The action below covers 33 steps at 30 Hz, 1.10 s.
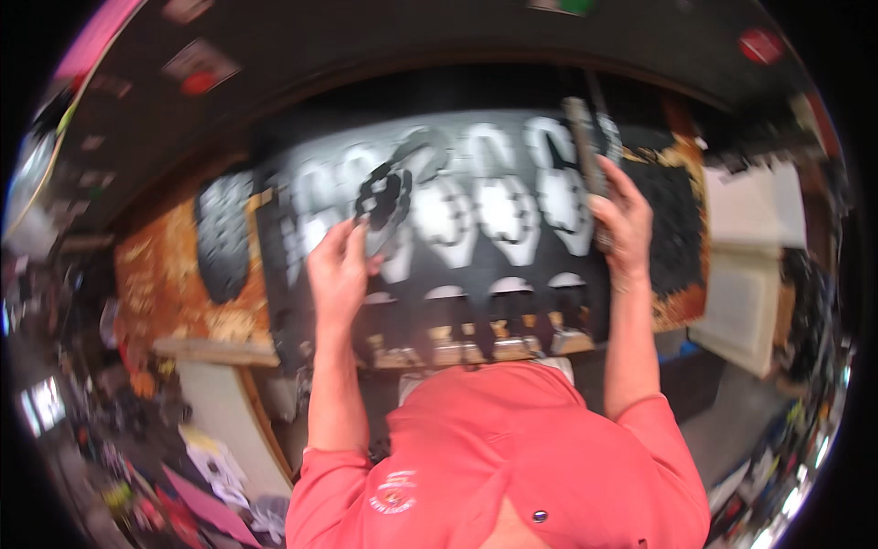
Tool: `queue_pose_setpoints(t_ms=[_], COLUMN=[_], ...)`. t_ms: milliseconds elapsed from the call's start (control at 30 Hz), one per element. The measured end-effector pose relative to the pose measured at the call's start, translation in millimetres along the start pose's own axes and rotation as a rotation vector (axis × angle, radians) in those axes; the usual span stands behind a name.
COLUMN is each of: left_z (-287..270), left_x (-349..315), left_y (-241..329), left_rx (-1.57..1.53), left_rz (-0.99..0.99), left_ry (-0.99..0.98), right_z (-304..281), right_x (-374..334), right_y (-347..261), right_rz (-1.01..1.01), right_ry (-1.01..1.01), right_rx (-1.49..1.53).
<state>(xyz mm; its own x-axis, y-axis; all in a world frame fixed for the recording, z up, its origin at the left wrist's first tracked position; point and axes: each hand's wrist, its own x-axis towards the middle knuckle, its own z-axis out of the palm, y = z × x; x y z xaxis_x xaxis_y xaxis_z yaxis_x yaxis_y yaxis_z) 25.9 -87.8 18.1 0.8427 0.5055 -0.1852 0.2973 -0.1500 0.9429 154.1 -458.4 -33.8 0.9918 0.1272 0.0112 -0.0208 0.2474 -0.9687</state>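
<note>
Left grip (338, 265), head view: thumb and fingers pinching the near end of a dark cut-out piece (389, 190). Right grip (624, 224): fingers wrapped round a long grey-brown bar (578, 137), which points to 11 o'clock.

Handling, my read: cut-out looks thin, light and floppy, with narrow arms and notched inner edges, so likely to sag or snag. Best hold is a flat pinch on the widest part, clear of the notches. Bar looks stiff and heavier; wrap near the middle. Slipperiness: can't tell.

Position: cut-out runs from the left fingertips toward 1 o'clock, over the black panel (482, 274) with its rows of white shapes (505, 209). Blurred, so can't tell if it touches. Bar sits over the panel's 2 o'clock corner. Worn wooden table (242, 320) shows at 8 o'clock; dark mottled oval (224, 238) at 9.
</note>
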Motion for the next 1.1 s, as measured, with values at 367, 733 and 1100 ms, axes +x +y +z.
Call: queue_pose_setpoints(t_ms=[367,733,1100], left_z=[-176.8,-219.0,12.9], left_x=[54.5,43.6,-9.6], left_y=[-42.0,-75.4,-28.7], left_rx=[0.285,0.594,0.607], left_rz=[-0.049,0.005,0.622], left_ry=[0.604,0.596,-0.070], right_z=[-0.7,-3.5,-16.9], right_x=[1.5,-4.9,-17.8], right_y=[0.4,11.6,-19.9], right_rz=[-0.024,-0.105,-0.005], right_ry=[0.018,0.085,0.132], right_rx=[-0.142,-0.134,0.292])
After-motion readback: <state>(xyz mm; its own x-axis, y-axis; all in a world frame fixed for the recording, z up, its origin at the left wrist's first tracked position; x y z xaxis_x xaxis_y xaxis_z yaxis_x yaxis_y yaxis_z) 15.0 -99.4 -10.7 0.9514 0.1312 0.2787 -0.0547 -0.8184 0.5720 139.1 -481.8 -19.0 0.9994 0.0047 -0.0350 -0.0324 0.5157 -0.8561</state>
